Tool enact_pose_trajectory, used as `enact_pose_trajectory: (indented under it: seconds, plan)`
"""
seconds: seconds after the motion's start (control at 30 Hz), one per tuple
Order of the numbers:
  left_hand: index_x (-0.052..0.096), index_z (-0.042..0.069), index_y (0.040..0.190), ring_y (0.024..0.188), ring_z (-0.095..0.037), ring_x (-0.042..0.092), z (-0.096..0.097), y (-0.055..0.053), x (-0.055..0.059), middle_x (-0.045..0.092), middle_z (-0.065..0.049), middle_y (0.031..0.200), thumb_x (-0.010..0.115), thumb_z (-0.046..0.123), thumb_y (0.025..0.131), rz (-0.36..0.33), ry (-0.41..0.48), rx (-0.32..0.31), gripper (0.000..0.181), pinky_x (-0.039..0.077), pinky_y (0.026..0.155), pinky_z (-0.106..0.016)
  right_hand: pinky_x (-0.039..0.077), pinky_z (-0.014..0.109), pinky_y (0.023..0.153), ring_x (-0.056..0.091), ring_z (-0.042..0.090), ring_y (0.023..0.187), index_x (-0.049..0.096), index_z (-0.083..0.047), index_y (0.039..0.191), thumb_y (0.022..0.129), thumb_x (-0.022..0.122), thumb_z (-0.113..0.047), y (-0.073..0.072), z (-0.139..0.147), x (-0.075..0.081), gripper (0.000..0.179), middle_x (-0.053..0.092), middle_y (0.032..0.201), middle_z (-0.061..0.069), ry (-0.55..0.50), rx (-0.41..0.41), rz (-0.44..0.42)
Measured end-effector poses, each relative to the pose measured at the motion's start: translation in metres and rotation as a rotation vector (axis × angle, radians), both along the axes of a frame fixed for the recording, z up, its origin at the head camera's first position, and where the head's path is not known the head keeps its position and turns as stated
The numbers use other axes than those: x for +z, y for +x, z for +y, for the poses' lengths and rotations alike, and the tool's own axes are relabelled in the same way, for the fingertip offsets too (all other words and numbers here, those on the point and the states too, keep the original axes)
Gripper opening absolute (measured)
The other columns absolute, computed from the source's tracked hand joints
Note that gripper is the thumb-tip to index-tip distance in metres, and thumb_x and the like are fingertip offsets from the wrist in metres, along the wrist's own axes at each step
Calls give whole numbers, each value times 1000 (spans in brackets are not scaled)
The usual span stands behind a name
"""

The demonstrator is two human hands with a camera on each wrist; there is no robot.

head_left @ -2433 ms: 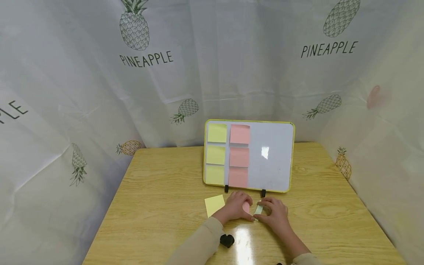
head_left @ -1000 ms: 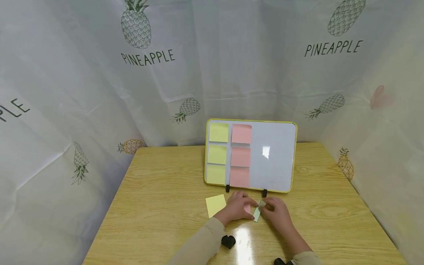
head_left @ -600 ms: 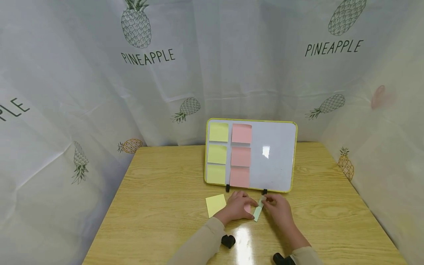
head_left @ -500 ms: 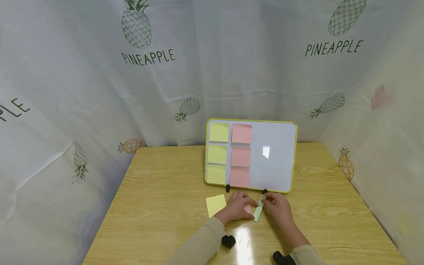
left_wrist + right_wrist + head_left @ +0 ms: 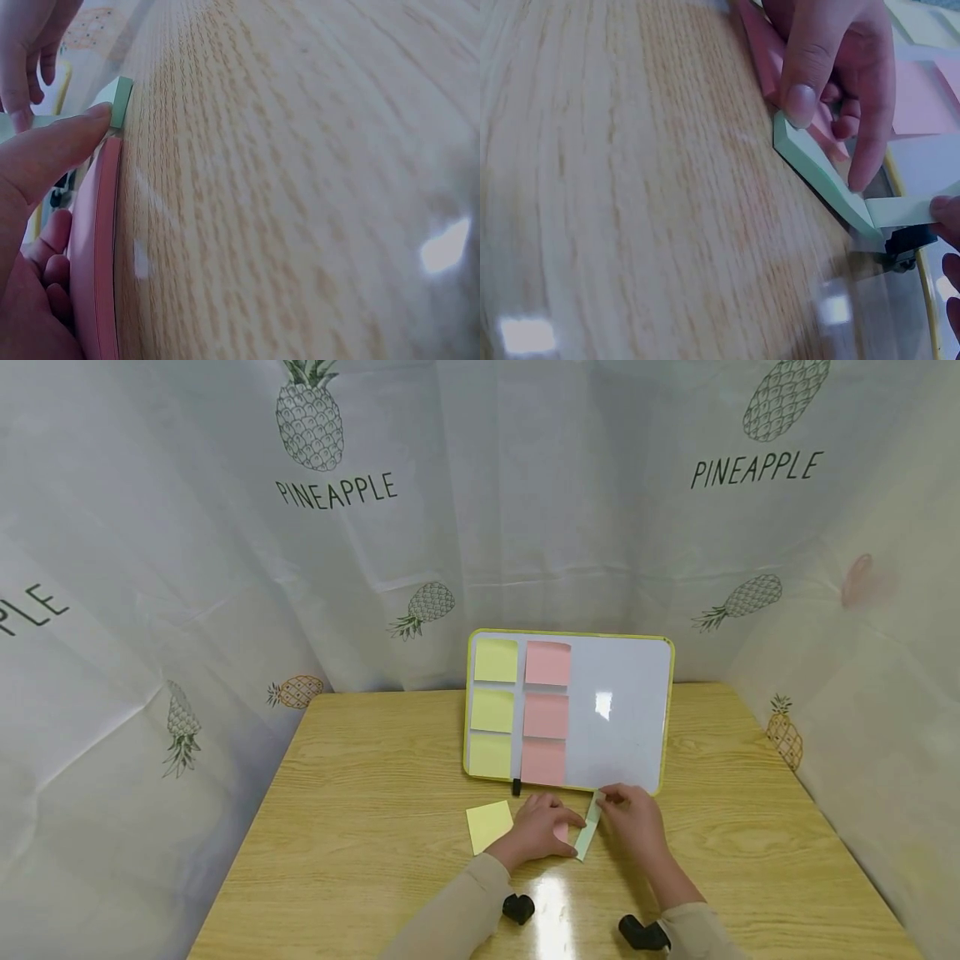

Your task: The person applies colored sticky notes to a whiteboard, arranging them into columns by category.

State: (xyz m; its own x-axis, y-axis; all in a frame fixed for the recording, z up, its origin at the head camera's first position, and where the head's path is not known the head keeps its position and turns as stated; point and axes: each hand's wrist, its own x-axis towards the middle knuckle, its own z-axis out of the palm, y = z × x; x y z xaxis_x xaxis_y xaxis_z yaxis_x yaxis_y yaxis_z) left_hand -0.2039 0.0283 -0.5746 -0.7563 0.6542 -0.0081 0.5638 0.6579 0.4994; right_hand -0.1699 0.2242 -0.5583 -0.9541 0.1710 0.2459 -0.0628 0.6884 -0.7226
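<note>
My left hand holds a light green sticky note pad against the table, thumb on its near end and forefinger towards its far end. Between the thumb and forefinger of my right hand is the end of a green sticky note, pulled up and away from the pad towards the whiteboard. Under and beside the left palm lies a pink sticky note pad, mostly hidden in the head view. A yellow sticky note pad lies left of that hand.
Behind the hands a yellow-framed whiteboard leans on black feet. Yellow notes fill its left column, pink notes its middle one. Black wrist-worn parts show near the sleeves. A pineapple-print curtain surrounds the table.
My right hand has moved forward and slightly up towards the whiteboard's lower edge, drawing the green note's end further from the pad. The left hand has stayed in place.
</note>
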Motion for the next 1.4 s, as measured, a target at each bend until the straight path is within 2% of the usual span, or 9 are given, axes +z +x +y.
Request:
enact_pose_trajectory:
  seconds: [0.53, 0.87, 1.1, 1.4]
  plan:
    - [69, 42, 116, 97, -6, 38, 2, 2, 0, 48, 12, 109, 82, 44, 77, 7, -13, 1, 41, 36, 84, -26, 48, 40, 72, 59, 24, 81, 74, -3, 92, 83, 76, -4, -3, 5, 10, 10, 64, 83, 6, -5, -14, 19]
    - [69, 43, 116, 97, -6, 38, 3, 3, 0, 48, 13, 108, 82, 43, 76, -4, -15, 8, 41, 36, 84, -26, 47, 39, 72, 59, 26, 84, 74, -2, 95, 85, 74, -4, -5, 9, 14, 11, 66, 87, 8, -13, -22, 2]
    - [69, 43, 115, 97, -6, 38, 3, 4, 3, 48, 13, 108, 82, 43, 77, -8, -24, 13, 41, 36, 84, -27, 46, 33, 65, 57, 25, 85, 74, -4, 96, 88, 72, -9, -8, 11, 25, 9, 64, 91, 9, -50, -70, 22]
    - [68, 43, 116, 99, -7, 40, 1, 3, 3, 49, 12, 110, 81, 44, 77, -7, -45, 15, 41, 37, 85, -28, 48, 29, 66, 56, 19, 89, 76, -10, 98, 90, 71, -11, -9, 10, 36, 9, 66, 95, 4, -87, -32, 53]
